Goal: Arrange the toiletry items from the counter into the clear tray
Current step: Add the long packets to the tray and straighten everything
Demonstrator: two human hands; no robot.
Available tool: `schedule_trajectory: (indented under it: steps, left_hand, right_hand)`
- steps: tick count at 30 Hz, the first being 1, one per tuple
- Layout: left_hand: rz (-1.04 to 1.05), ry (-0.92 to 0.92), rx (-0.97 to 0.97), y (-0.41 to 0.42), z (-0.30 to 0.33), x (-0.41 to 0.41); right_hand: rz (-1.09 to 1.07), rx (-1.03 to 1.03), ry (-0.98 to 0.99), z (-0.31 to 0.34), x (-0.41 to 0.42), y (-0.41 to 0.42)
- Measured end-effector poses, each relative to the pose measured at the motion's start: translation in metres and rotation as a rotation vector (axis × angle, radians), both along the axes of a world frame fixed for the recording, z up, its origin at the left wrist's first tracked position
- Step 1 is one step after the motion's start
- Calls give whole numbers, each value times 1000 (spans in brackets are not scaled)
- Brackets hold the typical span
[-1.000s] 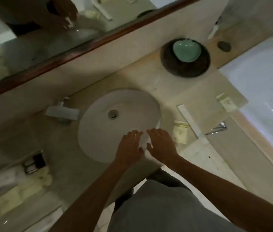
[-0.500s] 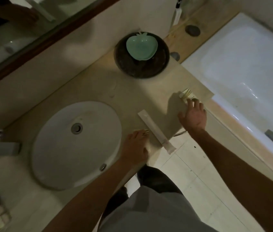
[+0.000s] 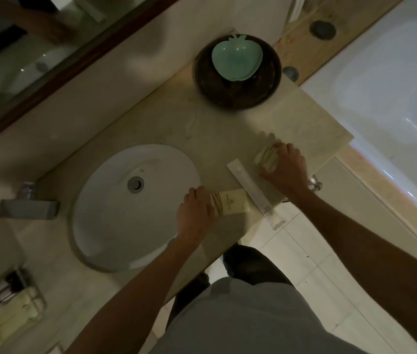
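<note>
Cream packet (image 3: 230,203) now gripped by left hand (image 3: 195,213) at sink (image 3: 115,208) edge. Second packet (image 3: 266,156), earlier only reached for, is clasped by right hand (image 3: 285,167). Long white sachet (image 3: 251,189) lies between both grips, untouched.

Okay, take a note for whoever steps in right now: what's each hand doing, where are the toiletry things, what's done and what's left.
Left hand: grips a cream packet tied with twine, at the sink's right rim.
Right hand: fingers curled over a second cream packet on the counter.
Long white sachet: lies loose between the hands, its end overhanging the counter edge.
Clear tray: far left of the sink, already holding some items, too blurred to name.
Done: both packets in hand.
Left: carry them to the tray, then fetch the sachet.
</note>
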State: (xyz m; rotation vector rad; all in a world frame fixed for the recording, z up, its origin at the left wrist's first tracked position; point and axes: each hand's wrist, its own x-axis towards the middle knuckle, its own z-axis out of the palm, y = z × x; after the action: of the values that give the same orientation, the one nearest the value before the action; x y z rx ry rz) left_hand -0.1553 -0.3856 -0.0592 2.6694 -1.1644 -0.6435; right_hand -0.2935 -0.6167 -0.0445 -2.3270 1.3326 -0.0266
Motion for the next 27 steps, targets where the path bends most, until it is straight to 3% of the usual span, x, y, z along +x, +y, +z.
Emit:
schedule_trajectory:
  steps: [6, 9, 12, 16, 21, 27]
  left_hand:
    - [165, 109, -31, 24, 3, 12]
    - [156, 107, -44, 29, 3, 11]
    - [60, 88, -69, 24, 4, 8]
    - [-337, 3, -120, 5, -5, 0]
    - [-579, -63, -71, -19, -14, -8]
    - [-608, -68, 76, -28, -8, -22]
  right_hand:
    - [491, 102, -65, 4, 30, 113]
    - [552, 177, 27, -8, 26, 126]
    - [418, 178, -36, -8, 17, 122]
    - [53, 39, -88, -3, -5, 103]
    - [41, 24, 94, -17, -13, 91]
    - [7, 20, 42, -22, -7, 92]
